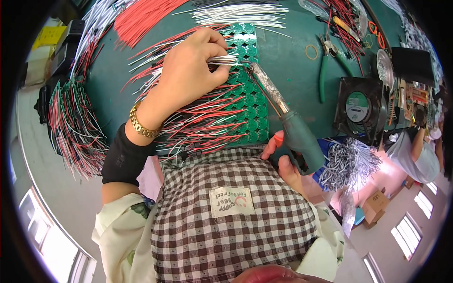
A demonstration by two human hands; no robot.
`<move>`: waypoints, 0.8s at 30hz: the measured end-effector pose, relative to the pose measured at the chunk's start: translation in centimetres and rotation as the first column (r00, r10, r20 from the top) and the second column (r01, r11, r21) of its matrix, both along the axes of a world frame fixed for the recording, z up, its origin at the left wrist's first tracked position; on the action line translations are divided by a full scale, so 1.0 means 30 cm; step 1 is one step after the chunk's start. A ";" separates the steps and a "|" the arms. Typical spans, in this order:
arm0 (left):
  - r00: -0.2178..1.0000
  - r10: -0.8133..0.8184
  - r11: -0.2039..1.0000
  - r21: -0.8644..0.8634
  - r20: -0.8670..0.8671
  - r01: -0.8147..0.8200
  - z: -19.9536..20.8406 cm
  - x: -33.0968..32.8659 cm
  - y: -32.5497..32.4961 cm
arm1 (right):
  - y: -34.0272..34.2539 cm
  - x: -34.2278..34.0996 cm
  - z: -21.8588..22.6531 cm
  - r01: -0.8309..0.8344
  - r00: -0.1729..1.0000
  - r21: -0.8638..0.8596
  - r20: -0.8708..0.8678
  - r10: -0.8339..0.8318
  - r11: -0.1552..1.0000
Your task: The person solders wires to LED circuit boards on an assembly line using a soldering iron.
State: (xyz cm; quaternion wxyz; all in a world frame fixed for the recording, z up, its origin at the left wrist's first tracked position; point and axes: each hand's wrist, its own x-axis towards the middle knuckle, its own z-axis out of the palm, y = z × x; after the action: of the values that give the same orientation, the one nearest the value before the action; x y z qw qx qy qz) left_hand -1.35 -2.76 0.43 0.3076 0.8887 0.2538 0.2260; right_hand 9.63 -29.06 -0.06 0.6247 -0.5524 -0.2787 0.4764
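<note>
My left hand point(191, 66) pinches a small bunch of white wires point(222, 60), their ends lying over a panel of round green circuit boards point(255, 111). In my right hand point(288, 172) is a soldering iron point(302, 139) with a dark green handle, gripped from below. The iron's metal shaft slants up to the left, and its tip is at the panel beside the white wire ends; whether it touches a board I cannot tell. Many red, white and black wires point(203, 122) extend leftward from the panel's left side, partly hidden under my left hand and wrist.
Loose red wires point(144, 19) and white wires point(240, 15) lie along the far side. Green-handled cutters point(324, 70), a rubber band point(311, 52) and a black fan point(361, 111) are on the right. Wired boards point(78, 127) hang at the left edge. Another person point(415, 153) is at far right.
</note>
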 end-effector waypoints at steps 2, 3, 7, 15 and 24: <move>1.000 0.001 1.000 0.014 0.010 -0.001 -0.002 0.001 -0.003 | 0.001 0.000 0.000 -0.005 1.000 -0.027 0.016 0.005 1.000; 1.000 0.007 1.000 0.015 0.011 -0.007 -0.002 0.001 -0.006 | 0.006 0.000 0.004 -0.006 1.000 -0.029 0.014 0.007 1.000; 0.999 0.021 0.999 0.027 0.035 -0.022 -0.010 0.005 -0.010 | 0.017 0.003 0.021 -0.005 0.999 -0.061 0.035 0.007 0.998; 0.999 0.013 0.996 0.084 0.038 -0.017 -0.013 0.005 -0.009 | 0.018 0.014 0.030 -0.097 0.988 -0.093 0.112 0.107 0.991; 1.000 0.005 0.997 0.076 0.017 -0.007 -0.011 0.002 -0.004 | 0.002 -0.024 -0.013 0.154 0.987 0.024 -0.050 -0.153 0.988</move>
State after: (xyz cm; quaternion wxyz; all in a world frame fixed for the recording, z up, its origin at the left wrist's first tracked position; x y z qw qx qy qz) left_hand -1.29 -2.89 0.10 0.2752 0.8971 0.2451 0.2438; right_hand 8.89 -29.01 -0.44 0.6736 -0.5519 -0.2267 0.4362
